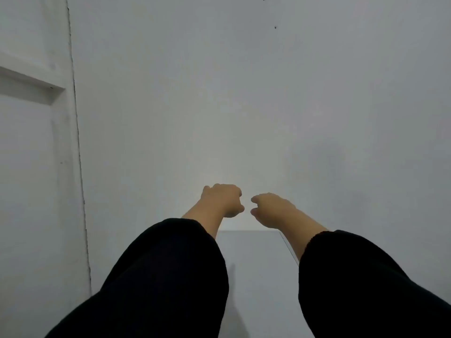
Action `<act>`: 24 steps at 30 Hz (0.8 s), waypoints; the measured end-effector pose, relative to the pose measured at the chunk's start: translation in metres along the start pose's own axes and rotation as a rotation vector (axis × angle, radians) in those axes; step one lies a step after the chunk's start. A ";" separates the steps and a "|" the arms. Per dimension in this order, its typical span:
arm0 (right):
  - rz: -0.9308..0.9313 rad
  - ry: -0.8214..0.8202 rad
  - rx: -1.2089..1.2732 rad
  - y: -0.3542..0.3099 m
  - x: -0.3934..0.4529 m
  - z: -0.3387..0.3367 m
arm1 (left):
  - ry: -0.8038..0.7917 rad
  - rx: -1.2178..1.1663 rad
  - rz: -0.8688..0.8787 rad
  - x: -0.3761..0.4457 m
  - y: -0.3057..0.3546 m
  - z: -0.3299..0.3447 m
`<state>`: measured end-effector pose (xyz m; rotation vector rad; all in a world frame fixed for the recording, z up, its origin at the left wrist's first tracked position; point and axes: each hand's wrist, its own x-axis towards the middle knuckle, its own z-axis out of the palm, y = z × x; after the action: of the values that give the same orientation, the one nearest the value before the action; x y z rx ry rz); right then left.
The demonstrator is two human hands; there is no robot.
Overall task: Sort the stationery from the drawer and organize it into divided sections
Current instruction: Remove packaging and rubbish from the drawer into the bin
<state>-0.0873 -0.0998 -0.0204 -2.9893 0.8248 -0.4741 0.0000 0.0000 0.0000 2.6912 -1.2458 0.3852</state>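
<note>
Since no drawer or stationery shows in frame, can't locate them or judge handling; prob light, stiff small items, pinch mid-body. Left hand (223, 200) and right hand (271, 208) reach fwd above the white counter (253, 259), near each other but apart. Both loosely curled, fingers bent downward, nothing visibly held; contact underneath hidden.

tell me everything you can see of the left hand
The left hand reaches forward, away from the camera, back of the hand up, fingers curled into a loose fist with the thumb tucked toward the right hand. Nothing can be seen in it. A bare forearm runs back into a loose black sleeve. It hangs before a plain white wall, just beyond a white surface's far edge, apart from the right hand.
</note>
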 end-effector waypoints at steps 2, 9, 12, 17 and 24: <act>0.007 -0.006 -0.002 -0.001 -0.015 0.000 | 0.028 0.020 -0.002 -0.014 0.000 -0.001; 0.001 -0.035 -0.003 -0.007 -0.082 0.013 | -0.001 0.004 0.016 -0.084 0.007 0.015; 0.003 -0.054 0.001 -0.006 -0.107 0.019 | -0.041 -0.002 0.028 -0.111 0.012 0.024; 0.016 -0.083 0.017 0.000 -0.136 0.029 | -0.075 -0.017 0.020 -0.146 0.018 0.035; 0.039 -0.165 0.065 0.004 -0.175 0.050 | -0.108 -0.032 0.028 -0.181 0.023 0.051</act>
<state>-0.2170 -0.0190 -0.1186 -2.8979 0.8345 -0.2445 -0.1218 0.1037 -0.1009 2.7022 -1.3080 0.2234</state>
